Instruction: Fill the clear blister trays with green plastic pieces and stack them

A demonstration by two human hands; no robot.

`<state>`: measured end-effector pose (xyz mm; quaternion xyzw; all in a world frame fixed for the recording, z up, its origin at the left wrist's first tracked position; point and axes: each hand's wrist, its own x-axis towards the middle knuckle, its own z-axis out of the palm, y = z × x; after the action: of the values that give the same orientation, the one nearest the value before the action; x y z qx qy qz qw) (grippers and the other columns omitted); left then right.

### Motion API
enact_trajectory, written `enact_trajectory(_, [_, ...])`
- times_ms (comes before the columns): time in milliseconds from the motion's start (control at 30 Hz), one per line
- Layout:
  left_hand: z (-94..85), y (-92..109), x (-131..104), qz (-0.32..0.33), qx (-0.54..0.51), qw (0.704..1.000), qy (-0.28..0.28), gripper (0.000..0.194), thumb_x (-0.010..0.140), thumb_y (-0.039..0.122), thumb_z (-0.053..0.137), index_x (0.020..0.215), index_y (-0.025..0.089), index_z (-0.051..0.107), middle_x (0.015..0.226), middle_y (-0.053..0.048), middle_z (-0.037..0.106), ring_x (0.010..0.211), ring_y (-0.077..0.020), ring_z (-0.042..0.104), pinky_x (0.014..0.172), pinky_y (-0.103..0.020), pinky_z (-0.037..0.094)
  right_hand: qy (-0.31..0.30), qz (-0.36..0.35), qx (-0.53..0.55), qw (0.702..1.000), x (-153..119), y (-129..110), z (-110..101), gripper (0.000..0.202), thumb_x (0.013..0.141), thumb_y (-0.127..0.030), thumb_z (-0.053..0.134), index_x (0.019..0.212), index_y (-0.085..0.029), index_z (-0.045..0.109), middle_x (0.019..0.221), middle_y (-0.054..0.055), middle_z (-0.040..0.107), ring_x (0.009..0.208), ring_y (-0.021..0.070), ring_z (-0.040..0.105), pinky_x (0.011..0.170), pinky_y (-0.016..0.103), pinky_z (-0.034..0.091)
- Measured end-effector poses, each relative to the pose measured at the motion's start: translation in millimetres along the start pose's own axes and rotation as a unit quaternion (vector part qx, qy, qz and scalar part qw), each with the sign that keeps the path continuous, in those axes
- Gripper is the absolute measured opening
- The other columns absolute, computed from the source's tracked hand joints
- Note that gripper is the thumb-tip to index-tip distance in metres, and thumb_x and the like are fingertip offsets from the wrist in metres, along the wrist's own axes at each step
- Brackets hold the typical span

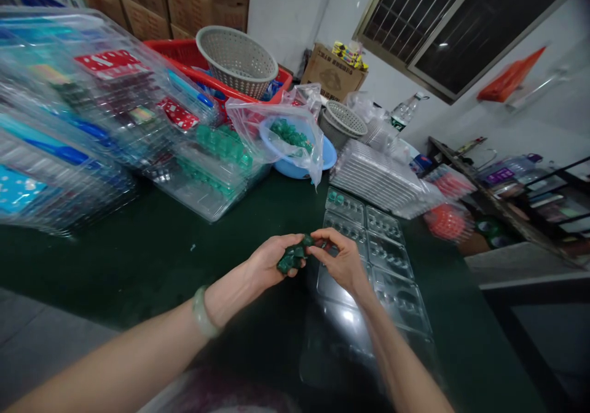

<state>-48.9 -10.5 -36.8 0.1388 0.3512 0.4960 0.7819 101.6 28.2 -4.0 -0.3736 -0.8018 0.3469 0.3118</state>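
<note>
My left hand point(271, 260) is cupped around several small dark-green translucent plastic pieces point(291, 259), whose exact kind I cannot make out. My right hand point(338, 256) meets it at the fingertips, thumb and forefinger pinched at one of these green pieces point(307, 239). Beneath and beyond the right hand lie clear plastic blister trays point(389, 253) in two columns on the dark green table point(249, 216). Two green pieces point(335, 197) sit in the cups of the far left tray. More of them fill a bag-lined blue bowl point(299, 170) farther back.
Stacked clear packs point(92, 112) holding blue items stand at the left, beside packs with green pieces point(216, 161). Behind are a red crate point(175, 53) and a grey basket point(237, 59). A stack of clear trays point(382, 176) stands back right, near a shelf point(507, 210).
</note>
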Motion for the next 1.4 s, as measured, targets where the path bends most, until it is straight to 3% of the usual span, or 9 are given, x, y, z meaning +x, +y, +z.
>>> enact_trajectory(267, [0.3,-3,-3,0.057,0.082,0.995,0.005,0.019,0.069,0.029,0.06,0.082,0.015,0.059,0.066,-0.003,0.056,0.046,-0.0094,0.05,0.033,-0.018,0.031,0.048,0.1,0.2,0.973,-5,10,2,0.017,0.066,-0.025,0.066,0.081,-0.019,0.061,0.07,0.0,0.061,0.061,0.0115,0.055,0.053,0.022,0.043])
enact_trajectory(367, [4.6,-3,-5,0.095,0.093,0.99,0.047,0.021,0.068,0.031,0.062,0.083,0.017,0.058,0.066,-0.001,0.054,0.047,-0.0094,0.05,0.033,-0.017,0.029,0.053,0.131,0.268,0.953,-6,14,-1,0.017,0.067,-0.026,0.066,0.082,-0.018,0.06,0.063,-0.001,0.059,0.052,0.0098,0.052,0.044,0.02,0.039])
enact_trajectory(467, [9.5,-4,-8,0.162,0.129,0.975,0.081,0.021,0.068,0.03,0.062,0.084,0.017,0.06,0.064,0.001,0.053,0.047,-0.008,0.049,0.038,-0.018,0.033,0.039,0.145,0.308,0.939,-6,16,-3,0.016,0.069,-0.024,0.065,0.082,-0.017,0.059,0.06,-0.001,0.059,0.05,0.0093,0.052,0.043,0.02,0.039])
enact_trajectory(733, [16.4,-4,-13,0.232,0.286,0.928,0.055,0.023,0.073,0.034,0.058,0.074,0.012,0.064,0.066,-0.003,0.059,0.057,-0.0085,0.049,0.052,-0.02,0.036,0.017,0.175,0.35,0.92,-6,15,-1,0.018,0.066,-0.025,0.067,0.08,-0.016,0.06,0.061,0.0,0.061,0.055,0.0114,0.057,0.045,0.02,0.044])
enact_trajectory(833, [15.6,-5,-11,0.207,0.279,0.936,0.05,0.028,0.072,0.038,0.058,0.066,0.011,0.061,0.062,-0.003,0.057,0.053,-0.0079,0.047,0.048,-0.02,0.034,0.019,0.167,0.341,0.925,-8,16,2,0.019,0.066,-0.025,0.067,0.081,-0.016,0.061,0.061,0.0,0.061,0.057,0.0119,0.058,0.048,0.022,0.045])
enact_trajectory(1000, [10.1,-9,-5,0.076,0.159,0.982,0.06,0.026,0.066,0.037,0.063,0.071,0.012,0.059,0.059,-0.002,0.054,0.047,-0.009,0.047,0.037,-0.018,0.027,0.029,0.148,0.298,0.942,-10,20,10,0.017,0.066,-0.026,0.066,0.079,-0.016,0.062,0.062,0.0,0.061,0.058,0.0126,0.058,0.051,0.024,0.047])
enact_trajectory(1233, [6.9,-6,-2,0.007,0.12,0.99,0.073,0.016,0.063,0.025,0.063,0.063,0.012,0.055,0.053,-0.001,0.05,0.043,-0.0106,0.048,0.033,-0.018,0.025,0.007,0.114,0.179,0.977,-12,22,19,0.011,0.066,-0.021,0.061,0.077,-0.02,0.061,0.07,0.0,0.058,0.056,0.011,0.055,0.047,0.023,0.047])
enact_trajectory(1333, [5.7,-4,-2,-0.021,0.087,0.993,0.079,0.019,0.064,0.028,0.064,0.071,0.012,0.057,0.059,0.0,0.05,0.043,-0.0098,0.048,0.032,-0.017,0.022,-0.001,0.069,0.081,0.994,-2,31,5,0.012,0.066,-0.019,0.058,0.078,-0.021,0.062,0.07,0.0,0.059,0.055,0.0104,0.055,0.049,0.022,0.046])
enact_trajectory(1400, [5.0,-2,-2,-0.044,0.043,0.995,0.076,0.026,0.065,0.031,0.063,0.082,0.013,0.058,0.064,-0.001,0.051,0.045,-0.0088,0.048,0.033,-0.016,0.021,0.032,0.062,-0.006,0.998,18,47,-17,0.015,0.067,-0.02,0.057,0.08,-0.02,0.063,0.065,-0.001,0.06,0.052,0.0107,0.055,0.05,0.023,0.046])
